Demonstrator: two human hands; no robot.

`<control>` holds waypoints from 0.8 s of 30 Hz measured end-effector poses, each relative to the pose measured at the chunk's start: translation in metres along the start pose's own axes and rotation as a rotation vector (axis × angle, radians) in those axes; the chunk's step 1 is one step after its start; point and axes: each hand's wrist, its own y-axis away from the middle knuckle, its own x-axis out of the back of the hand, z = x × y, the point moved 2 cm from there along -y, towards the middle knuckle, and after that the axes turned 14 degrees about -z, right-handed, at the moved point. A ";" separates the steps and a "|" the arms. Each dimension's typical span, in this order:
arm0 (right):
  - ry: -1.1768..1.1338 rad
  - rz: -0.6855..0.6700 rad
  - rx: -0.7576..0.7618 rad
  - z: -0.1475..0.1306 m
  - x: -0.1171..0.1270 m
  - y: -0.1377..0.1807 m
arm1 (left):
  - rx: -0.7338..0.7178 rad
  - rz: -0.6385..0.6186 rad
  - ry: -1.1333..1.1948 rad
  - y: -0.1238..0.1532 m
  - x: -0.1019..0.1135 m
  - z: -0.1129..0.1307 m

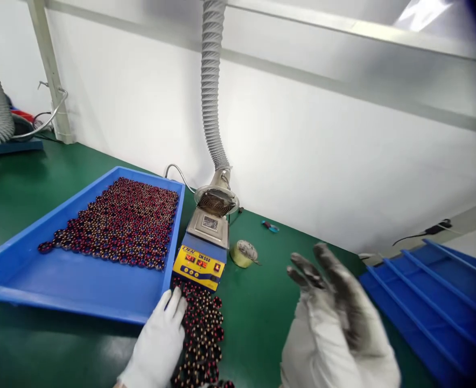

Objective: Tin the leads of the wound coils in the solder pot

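Observation:
My left hand (157, 337), in a white glove, lies with its fingers stretched out and a little apart. Its fingertips rest at the left edge of a pile of small dark ring-shaped parts (201, 328) with red and copper-coloured spots. Whatever lies under those fingertips is hidden. My right hand (338, 323), blurred by motion, is raised over the bench at the right. Dark stains cover its glove fingers, which are bent but apart, and I make out no clear object in them. Beyond the pile stands a yellow-fronted heated pot (200, 264) with red digits, marked CM550.
A blue tray (76, 291) on the left holds many rows of the same ring parts. A grey extraction hose (211, 81) hangs over the pot. Beside the pot are a yellowish round container (243, 254) and blue-handled cutters (270, 226). Blue ribbed panels (427, 302) lean at right.

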 end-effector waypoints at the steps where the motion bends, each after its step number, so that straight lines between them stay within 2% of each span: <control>1: -0.049 -0.008 0.007 0.000 0.000 0.000 | -0.009 0.035 -0.018 -0.002 0.001 0.002; 3: -0.112 -0.082 0.017 0.004 0.000 -0.002 | -0.061 0.104 -0.057 -0.008 0.009 0.003; 5: -0.116 -0.233 0.039 0.015 0.000 -0.007 | -0.121 0.193 -0.081 -0.019 0.030 -0.003; 8: -0.200 -0.352 0.000 0.037 -0.008 -0.015 | -0.133 0.383 -0.061 -0.040 0.086 -0.015; 10: -0.374 -0.341 -0.119 0.049 -0.021 -0.018 | -0.083 0.529 -0.007 -0.052 0.125 -0.019; 12: -0.590 -0.369 -0.203 0.057 -0.040 -0.017 | -0.077 0.685 0.031 -0.060 0.151 -0.018; 14: -0.714 -0.383 -0.224 0.063 -0.054 -0.014 | -0.094 0.758 0.078 -0.066 0.160 -0.015; 16: -0.729 -0.339 -0.224 0.071 -0.060 -0.012 | -0.143 0.771 0.108 -0.071 0.155 -0.012; 20: -0.697 -0.278 -0.276 0.086 -0.054 -0.007 | -0.206 0.753 0.177 -0.071 0.144 -0.015; 24: -0.680 -0.285 -0.318 0.081 -0.052 -0.009 | -0.133 0.640 0.293 -0.069 0.145 -0.026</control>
